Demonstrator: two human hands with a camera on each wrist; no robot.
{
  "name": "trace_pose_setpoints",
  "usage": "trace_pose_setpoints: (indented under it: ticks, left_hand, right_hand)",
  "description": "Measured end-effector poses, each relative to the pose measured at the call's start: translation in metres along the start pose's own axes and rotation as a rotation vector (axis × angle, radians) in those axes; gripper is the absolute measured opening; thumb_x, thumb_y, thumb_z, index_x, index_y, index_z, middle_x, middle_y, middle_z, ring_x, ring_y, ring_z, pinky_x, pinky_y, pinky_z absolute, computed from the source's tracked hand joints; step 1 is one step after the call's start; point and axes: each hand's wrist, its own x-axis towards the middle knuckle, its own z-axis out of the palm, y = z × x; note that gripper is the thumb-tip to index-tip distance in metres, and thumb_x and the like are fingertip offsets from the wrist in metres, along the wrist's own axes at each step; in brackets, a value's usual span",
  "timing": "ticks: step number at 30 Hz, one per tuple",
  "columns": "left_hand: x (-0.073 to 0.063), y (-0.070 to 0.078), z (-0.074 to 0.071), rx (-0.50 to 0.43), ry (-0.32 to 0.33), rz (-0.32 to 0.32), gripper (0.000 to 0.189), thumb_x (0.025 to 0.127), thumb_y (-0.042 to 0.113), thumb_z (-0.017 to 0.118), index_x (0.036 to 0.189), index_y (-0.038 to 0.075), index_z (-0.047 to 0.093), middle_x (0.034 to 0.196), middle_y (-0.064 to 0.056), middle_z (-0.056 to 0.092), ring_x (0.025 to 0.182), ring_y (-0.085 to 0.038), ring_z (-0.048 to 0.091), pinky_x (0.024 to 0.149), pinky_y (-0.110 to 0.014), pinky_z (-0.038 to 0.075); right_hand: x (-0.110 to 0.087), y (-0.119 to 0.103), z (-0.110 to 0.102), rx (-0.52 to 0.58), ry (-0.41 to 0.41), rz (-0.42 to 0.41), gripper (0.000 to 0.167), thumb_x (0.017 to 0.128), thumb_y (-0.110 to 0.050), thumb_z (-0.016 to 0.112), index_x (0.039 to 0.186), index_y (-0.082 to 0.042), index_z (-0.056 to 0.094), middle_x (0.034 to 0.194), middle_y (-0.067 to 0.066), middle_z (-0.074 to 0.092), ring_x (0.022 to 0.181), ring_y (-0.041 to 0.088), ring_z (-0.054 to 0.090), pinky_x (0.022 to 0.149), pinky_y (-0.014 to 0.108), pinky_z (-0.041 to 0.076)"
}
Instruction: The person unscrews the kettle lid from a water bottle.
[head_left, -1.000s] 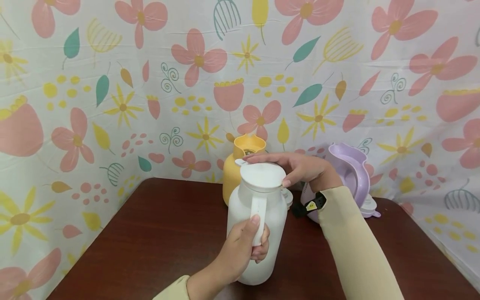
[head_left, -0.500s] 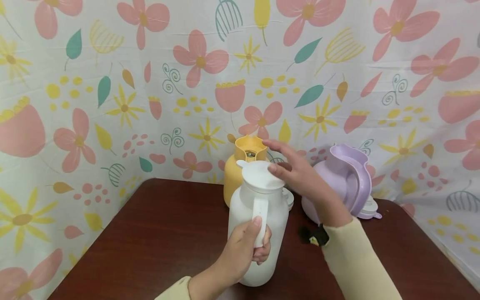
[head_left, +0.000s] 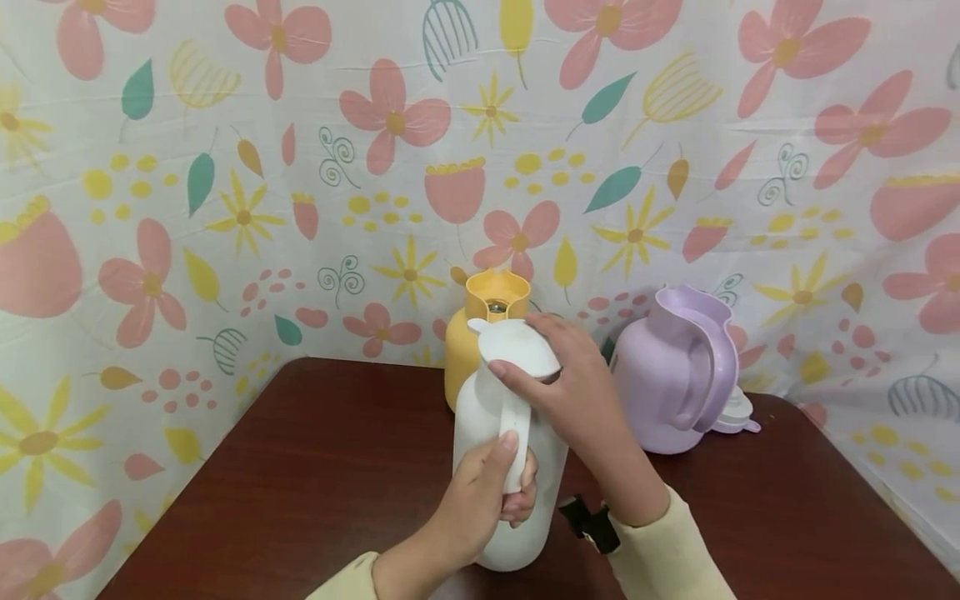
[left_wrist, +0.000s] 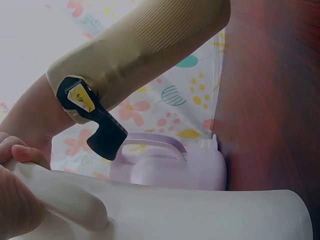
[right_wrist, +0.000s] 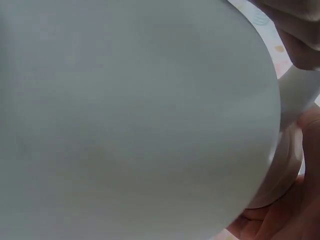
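Note:
A tall white thermos jug [head_left: 474,417] stands on the table, its handle toward me. My left hand [head_left: 480,493] grips the handle [head_left: 516,425], thumb along its outer face. On top is the white lid [head_left: 519,343], with a small tab pointing left. My right hand [head_left: 576,387] holds the lid's right edge, thumb on the near side and fingers on the far side. The left wrist view has the jug body [left_wrist: 210,215] along its lower edge. Most of the right wrist view is filled by the jug's pale wall [right_wrist: 150,120].
Behind the white jug stands a yellow thermos jug [head_left: 459,358] with its top uncovered. To the right is a lilac jug [head_left: 648,379], also uncovered, with a white and lilac lid [head_left: 735,412] beside it. A floral cloth [head_left: 375,208] hangs behind the dark wooden table [head_left: 300,492].
My right hand lifted off the lid's top, then came down with thumb and fingers around its right edge. My left hand has kept its grip on the handle.

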Motion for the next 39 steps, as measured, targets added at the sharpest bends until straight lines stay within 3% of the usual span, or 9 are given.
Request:
trace_pose_setpoints:
  ticks: [6,10,12,17,21,25,30,35,39]
  left_hand:
    - [0.0,0.0,0.0,0.011,-0.001,0.011,0.054,0.111,0.026,0.021,0.075,-0.012,0.03,0.055,-0.003,0.032,0.048,0.0,0.031,0.048,-0.022,0.028]
    - [-0.001,-0.001,0.0,0.007,-0.004,0.012,0.054,0.111,0.027,0.021,0.075,-0.012,0.03,0.056,0.002,0.034,0.048,0.0,0.031,0.048,-0.022,0.028]
    - [-0.001,-0.001,0.0,0.006,-0.008,0.021,0.054,0.111,0.028,0.021,0.075,-0.012,0.03,0.054,-0.006,0.029,0.048,0.001,0.031,0.047,-0.022,0.028]
    - [-0.001,-0.002,-0.001,0.008,-0.016,0.043,0.055,0.112,0.029,0.022,0.074,-0.011,0.03,0.057,-0.029,0.021,0.049,0.002,0.032,0.048,-0.021,0.028]
    - [-0.001,-0.003,-0.001,0.004,-0.016,0.042,0.056,0.112,0.029,0.022,0.074,-0.011,0.031,0.058,-0.03,0.021,0.049,0.002,0.032,0.048,-0.021,0.028]
    - [-0.001,-0.003,-0.002,0.0,-0.02,0.042,0.057,0.112,0.03,0.022,0.074,-0.011,0.031,0.058,-0.03,0.021,0.049,0.001,0.031,0.047,-0.021,0.028]
    - [-0.002,-0.003,-0.003,-0.002,-0.012,0.038,0.056,0.112,0.029,0.022,0.074,-0.012,0.031,0.058,-0.03,0.021,0.049,0.002,0.032,0.047,-0.021,0.028]
    - [-0.002,-0.002,-0.002,0.007,-0.006,0.033,0.054,0.111,0.027,0.022,0.074,-0.011,0.031,0.058,-0.031,0.021,0.05,0.003,0.033,0.048,-0.02,0.029]
    - [-0.001,-0.002,-0.002,0.013,-0.004,0.028,0.054,0.111,0.027,0.022,0.075,-0.012,0.032,0.058,-0.032,0.022,0.05,0.003,0.033,0.048,-0.02,0.03]
  right_hand:
    - [0.002,0.006,0.003,0.054,0.03,-0.048,0.055,0.085,-0.031,0.079,0.133,-0.007,0.066,0.138,0.014,0.066,0.126,0.034,0.061,0.096,0.052,0.051]
    - [0.005,0.015,0.001,0.121,-0.028,-0.068,0.053,0.085,-0.025,0.079,0.135,-0.01,0.065,0.141,0.012,0.064,0.126,0.032,0.061,0.097,0.05,0.05]
    - [0.009,0.021,-0.002,0.157,-0.082,-0.082,0.053,0.086,-0.021,0.078,0.136,-0.011,0.064,0.144,0.011,0.062,0.13,0.031,0.059,0.101,0.05,0.049]
    - [0.023,0.041,-0.014,0.303,-0.3,-0.159,0.055,0.091,-0.022,0.074,0.143,-0.01,0.058,0.151,0.014,0.054,0.135,0.024,0.055,0.104,0.033,0.047]
    - [0.04,0.054,-0.021,0.42,-0.497,-0.298,0.059,0.096,-0.028,0.07,0.147,-0.004,0.052,0.149,0.018,0.053,0.127,0.007,0.052,0.098,0.02,0.046]
    - [0.054,0.064,-0.024,0.467,-0.626,-0.408,0.056,0.099,-0.033,0.067,0.148,-0.011,0.052,0.15,0.002,0.054,0.133,-0.001,0.049,0.102,0.018,0.045]
    - [0.071,0.071,-0.024,0.56,-0.814,-0.422,0.052,0.097,-0.042,0.067,0.147,-0.037,0.051,0.149,-0.02,0.048,0.142,-0.001,0.041,0.11,0.018,0.041]
    - [0.091,0.076,-0.023,0.668,-1.025,-0.444,0.06,0.095,-0.041,0.071,0.149,-0.036,0.047,0.152,-0.017,0.046,0.146,0.0,0.036,0.112,0.02,0.041]
    - [0.102,0.076,-0.023,0.708,-1.132,-0.459,0.061,0.094,-0.037,0.073,0.15,-0.036,0.047,0.153,-0.018,0.045,0.145,0.0,0.036,0.111,0.02,0.042]
